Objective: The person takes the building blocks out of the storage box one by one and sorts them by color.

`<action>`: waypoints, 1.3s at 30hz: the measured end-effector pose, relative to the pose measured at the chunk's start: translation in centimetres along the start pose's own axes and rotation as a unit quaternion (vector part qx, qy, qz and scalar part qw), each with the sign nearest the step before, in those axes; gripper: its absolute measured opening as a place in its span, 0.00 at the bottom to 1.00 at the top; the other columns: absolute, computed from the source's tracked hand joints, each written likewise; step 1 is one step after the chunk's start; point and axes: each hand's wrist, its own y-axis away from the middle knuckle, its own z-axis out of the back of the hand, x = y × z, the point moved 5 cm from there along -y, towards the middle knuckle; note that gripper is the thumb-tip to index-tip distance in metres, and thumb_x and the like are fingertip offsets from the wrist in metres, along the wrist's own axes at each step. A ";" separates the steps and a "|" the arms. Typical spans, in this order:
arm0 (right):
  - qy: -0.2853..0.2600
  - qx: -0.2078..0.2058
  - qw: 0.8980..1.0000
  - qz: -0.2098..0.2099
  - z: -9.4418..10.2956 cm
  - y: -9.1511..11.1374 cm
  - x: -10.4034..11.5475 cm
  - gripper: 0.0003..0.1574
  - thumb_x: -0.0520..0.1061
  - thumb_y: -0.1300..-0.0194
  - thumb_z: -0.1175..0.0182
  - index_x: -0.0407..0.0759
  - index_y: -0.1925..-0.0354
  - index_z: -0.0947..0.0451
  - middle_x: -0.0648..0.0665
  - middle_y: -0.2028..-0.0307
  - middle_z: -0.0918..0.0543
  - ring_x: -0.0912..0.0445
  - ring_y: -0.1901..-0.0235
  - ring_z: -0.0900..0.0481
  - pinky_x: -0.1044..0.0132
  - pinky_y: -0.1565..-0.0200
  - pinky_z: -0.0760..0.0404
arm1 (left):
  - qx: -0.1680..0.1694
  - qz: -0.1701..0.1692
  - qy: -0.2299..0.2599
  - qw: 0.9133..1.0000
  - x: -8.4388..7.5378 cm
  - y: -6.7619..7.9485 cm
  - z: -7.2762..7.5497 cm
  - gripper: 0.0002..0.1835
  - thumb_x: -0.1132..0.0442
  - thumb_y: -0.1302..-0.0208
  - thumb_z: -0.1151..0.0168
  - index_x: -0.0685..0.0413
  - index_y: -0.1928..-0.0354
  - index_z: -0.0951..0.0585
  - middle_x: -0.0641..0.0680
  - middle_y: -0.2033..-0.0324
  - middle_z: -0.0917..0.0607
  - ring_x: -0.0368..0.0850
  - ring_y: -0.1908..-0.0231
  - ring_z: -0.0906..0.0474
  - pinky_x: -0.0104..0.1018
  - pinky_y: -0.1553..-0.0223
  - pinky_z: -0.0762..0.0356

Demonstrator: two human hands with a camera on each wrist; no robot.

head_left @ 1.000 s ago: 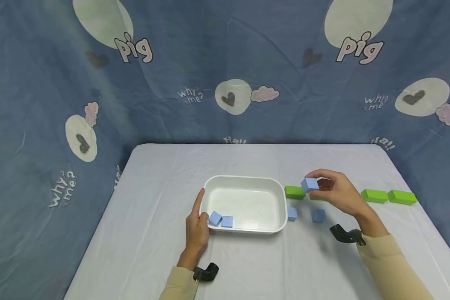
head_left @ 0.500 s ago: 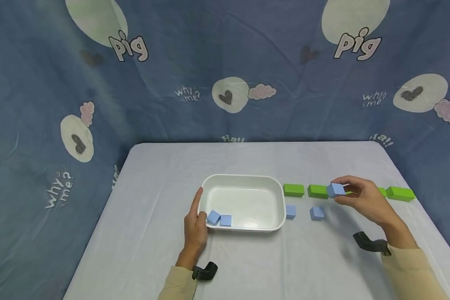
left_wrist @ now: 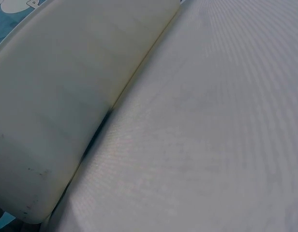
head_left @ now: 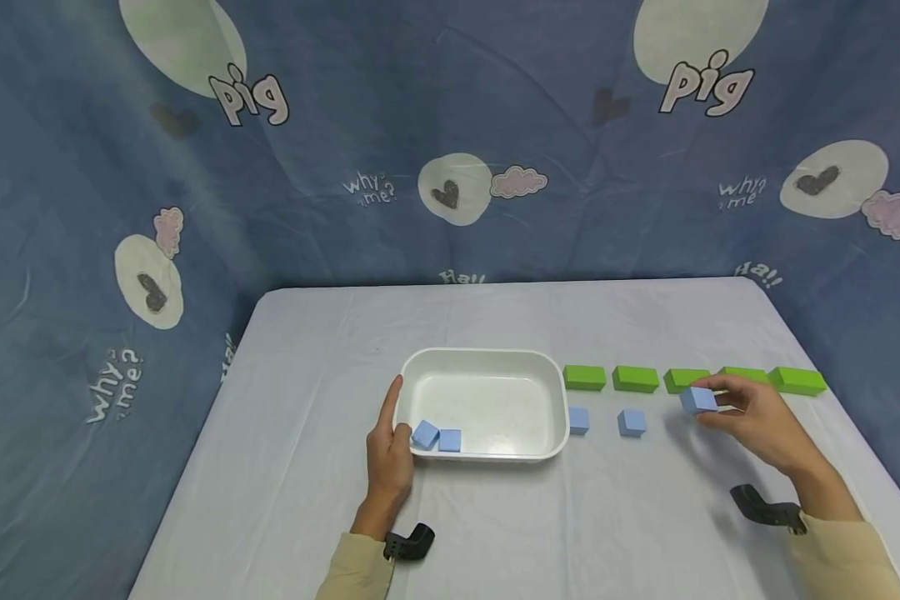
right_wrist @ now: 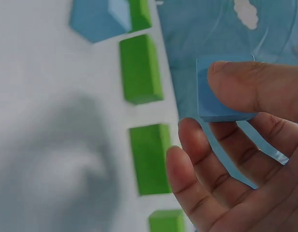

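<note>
Right hand [head_left: 757,421]: thumb and fingers clamped on a blue cube [head_left: 699,400]. Versus 1.0 s ago, cube carried rightward, from the second green block [head_left: 635,379] to just in front of the third green block [head_left: 682,381], previously hidden.
Left hand [head_left: 390,471]: unchanged against left end of white tray [head_left: 502,408], index finger straight; lower fingers hidden, cannot tell whether gripping.
Unmoved: two tray cubes [head_left: 425,434], near-left corner; two table cubes [head_left: 632,423], right of tray.

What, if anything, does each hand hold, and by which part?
The right hand pinches a blue cube by its near and far sides. The left hand touches the white tray at its left end; grip unclear.
</note>
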 end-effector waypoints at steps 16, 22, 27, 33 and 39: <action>0.051 0.025 0.995 -0.077 -2.6 1.2 -3.8 0.30 0.37 0.46 0.26 0.33 0.43 0.19 0.33 0.52 0.17 0.49 0.59 0.20 0.66 0.66 0.21 | -0.004 0.002 0.007 1.000 0.3 0.1 0.1 0.40 0.77 0.38 0.60 0.49 0.22 0.37 0.50 0.27 0.32 0.45 0.29 0.37 0.26 0.31 0.42; 0.062 0.018 0.995 -0.074 -2.7 1.1 -3.9 0.30 0.38 0.46 0.26 0.33 0.44 0.19 0.38 0.57 0.18 0.52 0.64 0.24 0.67 0.68 0.24 | -0.009 0.002 0.009 1.000 0.4 0.1 0.2 0.40 0.77 0.38 0.60 0.49 0.22 0.37 0.50 0.27 0.32 0.45 0.28 0.37 0.28 0.31 0.43; 0.069 0.017 0.995 -0.075 -2.9 1.1 -4.0 0.29 0.37 0.45 0.27 0.34 0.44 0.19 0.39 0.58 0.18 0.52 0.64 0.23 0.67 0.67 0.24 | -0.005 0.004 0.011 1.000 0.5 0.2 0.2 0.40 0.77 0.38 0.60 0.48 0.21 0.37 0.49 0.27 0.32 0.44 0.28 0.37 0.29 0.30 0.43; 0.073 0.012 0.995 -0.064 -2.9 1.2 -3.7 0.30 0.37 0.45 0.27 0.33 0.43 0.20 0.37 0.56 0.18 0.51 0.62 0.23 0.67 0.66 0.24 | -0.006 0.001 0.008 1.000 0.5 0.1 0.2 0.41 0.77 0.38 0.59 0.44 0.21 0.37 0.49 0.27 0.32 0.44 0.29 0.37 0.29 0.30 0.43; 0.062 -0.007 0.997 -0.046 -2.4 1.5 -2.8 0.37 0.42 0.44 0.24 0.33 0.38 0.24 0.32 0.45 0.18 0.59 0.55 0.22 0.74 0.61 0.22 | 0.010 0.002 0.004 1.000 0.4 -0.1 0.1 0.41 0.75 0.37 0.59 0.42 0.21 0.37 0.46 0.27 0.33 0.41 0.28 0.39 0.30 0.29 0.43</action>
